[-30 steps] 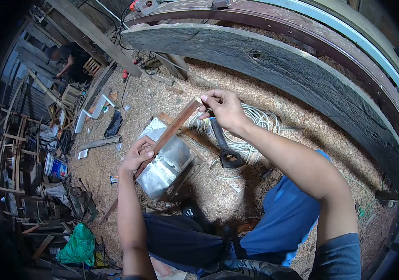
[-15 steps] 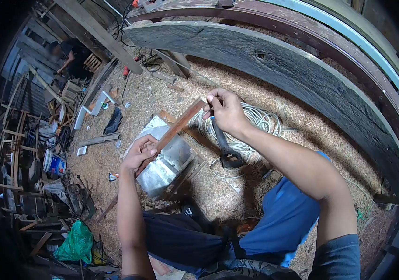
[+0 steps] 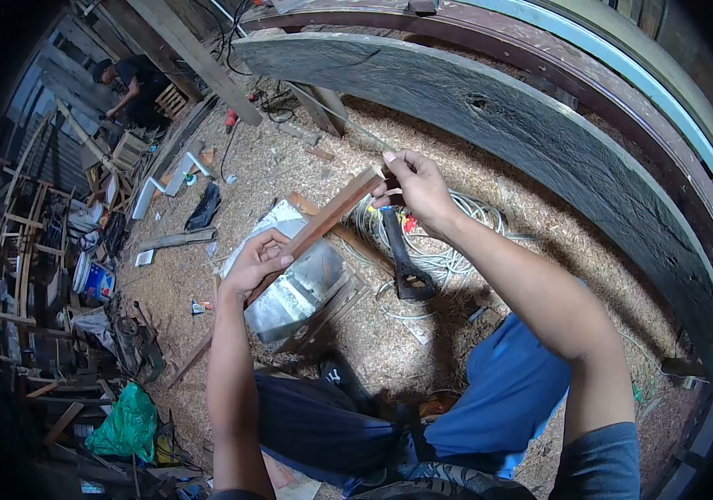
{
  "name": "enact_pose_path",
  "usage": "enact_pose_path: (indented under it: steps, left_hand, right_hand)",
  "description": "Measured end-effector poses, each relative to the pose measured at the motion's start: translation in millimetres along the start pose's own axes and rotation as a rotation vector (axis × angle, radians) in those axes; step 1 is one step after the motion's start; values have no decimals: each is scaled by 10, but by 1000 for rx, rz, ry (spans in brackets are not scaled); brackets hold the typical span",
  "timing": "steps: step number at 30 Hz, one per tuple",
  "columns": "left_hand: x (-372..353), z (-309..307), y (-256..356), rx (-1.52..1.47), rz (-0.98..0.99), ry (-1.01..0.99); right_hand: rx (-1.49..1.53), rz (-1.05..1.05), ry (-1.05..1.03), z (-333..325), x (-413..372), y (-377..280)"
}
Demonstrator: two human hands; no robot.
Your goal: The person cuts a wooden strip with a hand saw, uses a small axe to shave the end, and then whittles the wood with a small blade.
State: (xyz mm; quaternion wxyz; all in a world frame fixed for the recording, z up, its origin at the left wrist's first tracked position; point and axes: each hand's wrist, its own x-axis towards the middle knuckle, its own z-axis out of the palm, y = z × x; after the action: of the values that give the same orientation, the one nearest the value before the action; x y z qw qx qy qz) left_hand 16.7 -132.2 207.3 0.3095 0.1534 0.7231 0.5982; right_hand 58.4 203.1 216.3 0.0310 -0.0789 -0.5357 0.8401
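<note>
My left hand is wrapped round a long, narrow reddish-brown wooden strip, thumb on its upper face. The strip slants up to the right, its pale cut end facing my right hand. That hand is beside the end, thumb raised and lower fingers curled close to it, with a gap between thumb and fingers. Below the strip is a block covered in shiny sheet metal. To its right a black tool handle with a looped grip lies across a coil of pale cable.
A large dark slab with a rough face stands on edge along the back right. Wood shavings cover the floor. Another person crouches at the far left. A green plastic bag and scrap wood lie at the left.
My right hand has shifted slightly right, its thumb lifting from the strip's end. My left hand still grips the strip, which has turned slightly, and the view has shifted a little.
</note>
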Motion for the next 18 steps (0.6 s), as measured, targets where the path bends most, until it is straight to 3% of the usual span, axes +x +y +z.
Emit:
enact_pose_path:
  steps: [4,11,18]
  left_hand:
    - [34,75,11,-57,-9,11]
    - [85,135,-59,113,-72,96]
    - [142,140,-235,350,118,68]
  right_hand:
    - [-69,32,-42,10,-44,-11]
    - [-86,94,-86,-120,34,20]
    - [-232,74,-103,-160,38,117]
